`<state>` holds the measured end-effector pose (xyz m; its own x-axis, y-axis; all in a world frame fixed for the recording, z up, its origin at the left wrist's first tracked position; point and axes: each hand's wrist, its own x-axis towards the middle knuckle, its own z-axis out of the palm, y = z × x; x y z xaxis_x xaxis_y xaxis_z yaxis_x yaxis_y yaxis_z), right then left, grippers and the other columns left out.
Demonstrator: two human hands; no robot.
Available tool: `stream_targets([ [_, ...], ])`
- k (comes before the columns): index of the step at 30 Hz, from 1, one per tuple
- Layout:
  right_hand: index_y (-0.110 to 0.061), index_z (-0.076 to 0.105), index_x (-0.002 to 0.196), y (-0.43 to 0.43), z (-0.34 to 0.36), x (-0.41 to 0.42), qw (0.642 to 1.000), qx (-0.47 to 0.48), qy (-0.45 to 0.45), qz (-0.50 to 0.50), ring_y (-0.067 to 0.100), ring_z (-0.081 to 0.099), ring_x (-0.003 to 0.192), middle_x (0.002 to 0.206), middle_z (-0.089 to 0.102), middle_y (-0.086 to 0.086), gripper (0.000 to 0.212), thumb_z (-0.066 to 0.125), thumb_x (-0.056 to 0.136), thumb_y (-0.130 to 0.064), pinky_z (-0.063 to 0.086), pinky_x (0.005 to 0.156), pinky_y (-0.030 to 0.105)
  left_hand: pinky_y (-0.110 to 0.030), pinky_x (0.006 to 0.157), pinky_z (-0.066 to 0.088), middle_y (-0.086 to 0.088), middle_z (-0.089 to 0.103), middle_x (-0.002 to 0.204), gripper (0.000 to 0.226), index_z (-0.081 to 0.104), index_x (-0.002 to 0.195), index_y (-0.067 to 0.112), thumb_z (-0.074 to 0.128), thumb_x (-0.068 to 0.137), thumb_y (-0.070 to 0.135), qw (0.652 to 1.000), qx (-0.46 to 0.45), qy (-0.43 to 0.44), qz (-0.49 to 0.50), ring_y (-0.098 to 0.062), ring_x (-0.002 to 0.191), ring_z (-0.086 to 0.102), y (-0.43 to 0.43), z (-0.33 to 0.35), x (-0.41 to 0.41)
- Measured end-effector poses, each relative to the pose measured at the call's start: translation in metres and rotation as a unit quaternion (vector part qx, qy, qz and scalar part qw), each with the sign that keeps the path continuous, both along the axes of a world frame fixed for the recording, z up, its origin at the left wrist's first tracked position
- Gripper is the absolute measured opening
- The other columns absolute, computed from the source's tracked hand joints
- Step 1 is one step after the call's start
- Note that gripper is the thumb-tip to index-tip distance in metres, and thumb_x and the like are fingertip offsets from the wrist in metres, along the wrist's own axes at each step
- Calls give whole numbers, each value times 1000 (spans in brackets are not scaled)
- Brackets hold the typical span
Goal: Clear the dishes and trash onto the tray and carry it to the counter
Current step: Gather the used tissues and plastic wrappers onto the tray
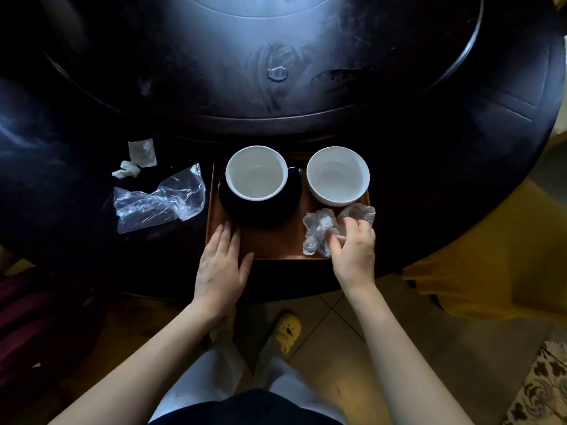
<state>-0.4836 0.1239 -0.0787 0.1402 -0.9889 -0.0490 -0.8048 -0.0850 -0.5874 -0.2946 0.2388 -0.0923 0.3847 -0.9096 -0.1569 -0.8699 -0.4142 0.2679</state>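
while left hand (221, 265) rests on tray (276, 246), right hand (352, 246) pinching crumpled plastic (319, 231)

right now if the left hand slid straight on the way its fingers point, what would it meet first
Most likely the black saucer under the left white bowl. The left hand lies flat on the tray, fingers pointing away, just short of the saucer's near edge.

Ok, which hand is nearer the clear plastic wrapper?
Left. The left hand lies flat on the tray's near left corner, just right of the wrapper. The right hand is across the tray, on a crumpled tissue.
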Motion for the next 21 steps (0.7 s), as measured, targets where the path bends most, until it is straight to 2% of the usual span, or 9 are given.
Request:
stream_targets([
  [2, -1, 56, 115, 0, 2, 7, 1000, 11, -12, -13, 30, 48, 111, 112, 55, 18, 35, 64, 85, -17, 42, 94, 37, -35, 111, 18, -19, 38, 146, 69, 44, 134, 1, 24, 87, 48, 1000, 5, -1, -2, -30, 139, 30, 0, 2, 1],
  [4, -1, 55, 114, 1, 3, 12, 1000, 14, -4, -27, 30, 47, 113, 114, 54, 19, 36, 64, 85, -19, 42, 93, 36, -33, 110, 17, -19, 40, 145, 69, 45, 133, 2, 25, 86, 48, 1000, 5, -2, -7, -31, 138, 31, -1, 4, 2],
  [9, -2, 57, 111, 13, -1, 19, 995, -57, 62, -56, 36, 46, 107, 114, 54, 21, 36, 61, 86, -27, 44, 94, 51, -41, 106, 34, -21, 49, 137, 62, 52, 126, 1, 32, 85, 44, 999, 13, 3, -41, -34, 131, 42, -1, 6, 12],
  [11, -5, 57, 113, 21, -1, 24, 990, -102, 78, -57, 33, 45, 108, 116, 55, 19, 35, 57, 88, -30, 42, 95, 48, -43, 103, 39, -22, 53, 133, 60, 55, 122, 0, 35, 84, 41, 998, 18, 14, -63, -35, 127, 47, 0, 8, 17],
  [13, -5, 57, 111, 30, 1, 32, 987, -140, 70, -37, 29, 44, 107, 115, 56, 17, 32, 52, 89, -28, 38, 94, 41, -43, 100, 41, -23, 57, 128, 57, 59, 117, 0, 36, 82, 39, 995, 17, 19, -100, -36, 123, 51, 2, 10, 23],
  [15, -4, 58, 108, 39, 6, 45, 985, -169, 29, -1, 28, 46, 105, 111, 59, 17, 27, 49, 89, -22, 42, 93, 42, -41, 99, 42, -20, 60, 124, 51, 63, 112, 1, 39, 83, 36, 991, 0, 50, -126, -35, 120, 54, 4, 17, 29],
  [18, -4, 62, 101, 51, 10, 75, 979, -194, -4, 65, 31, 54, 99, 104, 63, 14, 22, 49, 88, -16, 40, 94, 40, -27, 104, 33, -12, 58, 128, 34, 63, 115, 7, 49, 89, 25, 986, -61, 136, -79, -26, 125, 47, 7, 33, 48],
  [20, -5, 63, 101, 59, 12, 101, 975, -190, -17, 112, 30, 56, 99, 103, 64, 13, 23, 48, 88, -16, 38, 94, 36, -20, 100, 32, -8, 64, 118, 30, 66, 109, 10, 52, 87, 24, 980, -117, 157, -44, -21, 116, 53, 8, 46, 72],
  [21, -6, 63, 102, 62, 14, 114, 974, -182, -24, 135, 30, 56, 99, 104, 64, 12, 24, 48, 88, -17, 40, 93, 37, -21, 97, 35, -7, 66, 112, 29, 67, 107, 10, 52, 85, 22, 976, -147, 160, -25, -21, 111, 55, 6, 53, 88],
])
